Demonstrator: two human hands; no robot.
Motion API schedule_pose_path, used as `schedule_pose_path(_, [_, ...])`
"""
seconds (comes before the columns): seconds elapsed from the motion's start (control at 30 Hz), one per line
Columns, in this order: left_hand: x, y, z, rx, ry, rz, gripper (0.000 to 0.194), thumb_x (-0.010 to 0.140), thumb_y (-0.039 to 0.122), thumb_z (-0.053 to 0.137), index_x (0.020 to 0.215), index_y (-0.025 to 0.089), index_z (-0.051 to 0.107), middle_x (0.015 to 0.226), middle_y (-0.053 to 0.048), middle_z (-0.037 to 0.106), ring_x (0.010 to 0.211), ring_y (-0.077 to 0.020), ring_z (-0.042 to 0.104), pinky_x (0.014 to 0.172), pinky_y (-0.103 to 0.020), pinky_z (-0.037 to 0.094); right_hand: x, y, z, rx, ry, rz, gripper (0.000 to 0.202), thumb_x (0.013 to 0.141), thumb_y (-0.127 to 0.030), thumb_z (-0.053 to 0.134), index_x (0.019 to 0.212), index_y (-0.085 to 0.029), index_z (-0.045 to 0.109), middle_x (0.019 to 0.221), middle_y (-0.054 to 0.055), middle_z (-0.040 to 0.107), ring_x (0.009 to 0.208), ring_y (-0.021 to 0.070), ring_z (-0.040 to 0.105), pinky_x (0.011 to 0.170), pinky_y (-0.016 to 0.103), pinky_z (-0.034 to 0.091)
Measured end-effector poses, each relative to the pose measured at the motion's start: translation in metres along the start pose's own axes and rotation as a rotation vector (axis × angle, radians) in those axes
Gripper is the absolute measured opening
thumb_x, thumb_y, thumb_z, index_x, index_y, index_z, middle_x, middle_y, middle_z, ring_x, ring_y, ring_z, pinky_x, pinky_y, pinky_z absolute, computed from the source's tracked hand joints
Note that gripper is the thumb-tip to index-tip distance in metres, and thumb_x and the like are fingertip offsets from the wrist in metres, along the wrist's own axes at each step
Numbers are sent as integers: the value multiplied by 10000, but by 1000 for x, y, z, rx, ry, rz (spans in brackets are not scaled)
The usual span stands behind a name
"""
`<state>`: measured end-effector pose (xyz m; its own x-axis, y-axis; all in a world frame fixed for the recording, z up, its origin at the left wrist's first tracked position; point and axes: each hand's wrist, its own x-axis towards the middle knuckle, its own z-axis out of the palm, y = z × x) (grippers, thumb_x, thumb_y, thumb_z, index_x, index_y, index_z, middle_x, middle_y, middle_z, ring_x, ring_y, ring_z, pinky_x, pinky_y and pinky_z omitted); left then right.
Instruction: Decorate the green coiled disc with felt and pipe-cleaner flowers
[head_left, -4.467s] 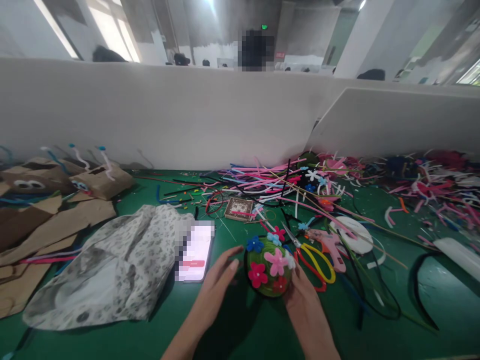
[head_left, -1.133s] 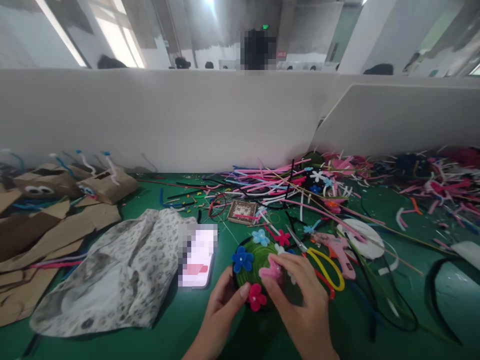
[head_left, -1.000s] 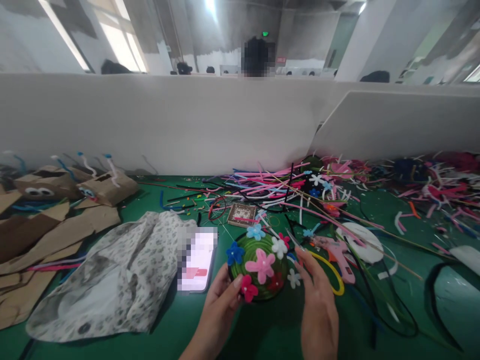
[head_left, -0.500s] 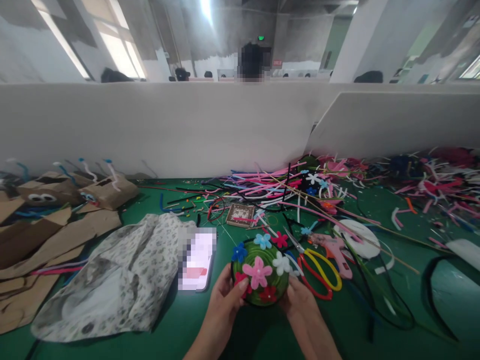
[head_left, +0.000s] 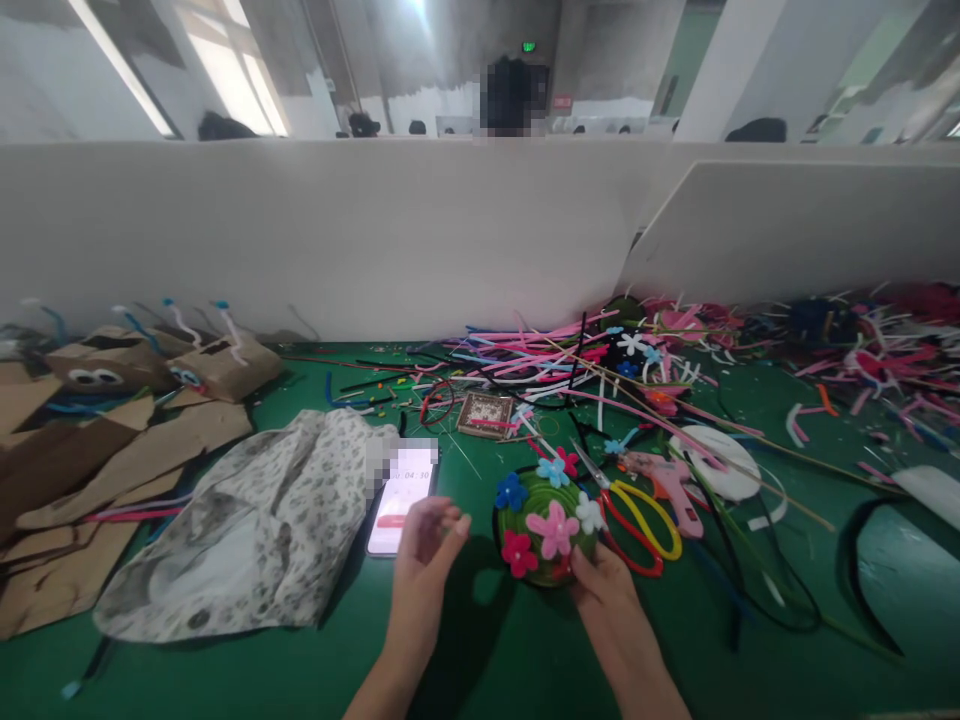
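A round green coiled pipe-cleaner piece (head_left: 517,523) with a dark rim is in my right hand (head_left: 609,590), gripped at its lower right edge. Blue, light blue, white, red and pink flowers decorate it, and the pink flower (head_left: 553,528) sits near its middle. My left hand (head_left: 424,550) is off to the left, apart from the piece, fingers loosely bent with the thumb away from them. Nothing shows in it. Just beyond it lies a phone (head_left: 390,512) with a lit timer screen. Scissors (head_left: 637,520) with red and yellow handles lie right of the piece.
A patterned cloth (head_left: 300,520) and cut cardboard (head_left: 142,470) cover the left side. A pink glue gun (head_left: 679,490), a white ribbon roll (head_left: 716,462) and loose pipe cleaners (head_left: 517,360) lie right and behind. A white partition (head_left: 337,230) closes off the back; people's heads show beyond.
My left hand has let go of the flowered piece and moved left, towards the phone. My right hand keeps the piece, which has shifted slightly right. The view has tilted down a little.
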<state>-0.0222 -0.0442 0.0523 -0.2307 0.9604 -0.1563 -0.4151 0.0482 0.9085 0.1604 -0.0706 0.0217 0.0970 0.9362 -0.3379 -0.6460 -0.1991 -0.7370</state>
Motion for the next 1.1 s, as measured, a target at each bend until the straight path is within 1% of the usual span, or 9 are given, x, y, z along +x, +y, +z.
schedule_pose_path(0.1, [3,10,-8,132,67,127,262,638,254,851,803,223,650,740,40,591,729,-116,565,697,-177,454,0,-1,3,50,42,25,407,669,-369,826,1037,-222,733,1065,98,734,1025,293,662,977,496,449])
schedule_pose_path(0.23, [-1,14,-12,328,-60,183,126,684,263,815,721,213,705,753,-23,663,764,-190,609,744,-251,469,1,3,4,108,50,41,375,679,-342,824,1021,-215,735,1020,82,747,1060,284,652,994,472,443])
schedule_pose_path(0.33, [-6,12,-9,482,-173,350,234,666,225,824,889,256,761,1019,-69,696,1005,-259,600,942,-326,427,1,6,6,119,34,49,385,705,-348,806,1057,-216,721,1048,79,740,1059,270,653,998,458,440])
schedule_pose_path(0.47, [-12,9,3,567,-325,429,516,674,210,817,1163,318,693,1328,-87,579,1252,-316,481,1092,-424,319,-2,6,14,71,42,14,395,702,-342,809,1067,-222,715,1068,69,733,1044,260,656,975,428,459])
schedule_pose_path(0.57, [-12,9,13,582,-361,473,495,726,198,774,1193,328,676,1367,-86,555,1281,-323,460,1105,-444,303,-5,3,22,-3,35,-26,347,694,-327,816,1012,-218,732,1053,59,738,1031,257,658,969,409,463])
schedule_pose_path(0.7, [-5,7,24,667,-367,612,382,777,181,722,1119,351,716,1339,-65,588,1273,-323,472,1131,-468,249,-7,-1,30,-34,33,-89,363,695,-312,816,1037,-228,729,1073,46,734,1084,255,634,1000,405,443])
schedule_pose_path(0.87, [7,-5,22,855,-354,855,413,829,183,668,1194,376,659,1316,-45,599,1226,-294,522,1103,-533,295,-6,-2,31,-12,19,-76,398,691,-307,819,1071,-238,721,1121,52,720,1098,257,626,983,404,455])
schedule_pose_path(0.97, [7,-10,18,819,-359,820,450,845,211,664,1262,368,597,1382,-52,524,1267,-281,493,1075,-503,374,-4,-3,33,0,18,-73,392,689,-308,820,1061,-232,725,1110,56,723,1083,254,633,980,402,460])
schedule_pose_path(1.1, [5,-9,14,498,-254,533,597,858,276,660,1397,356,417,1453,-71,453,1235,-255,546,1013,-429,482,-2,-8,36,38,48,-66,411,694,-322,815,1081,-223,716,1098,63,726,1069,256,643,993,423,457])
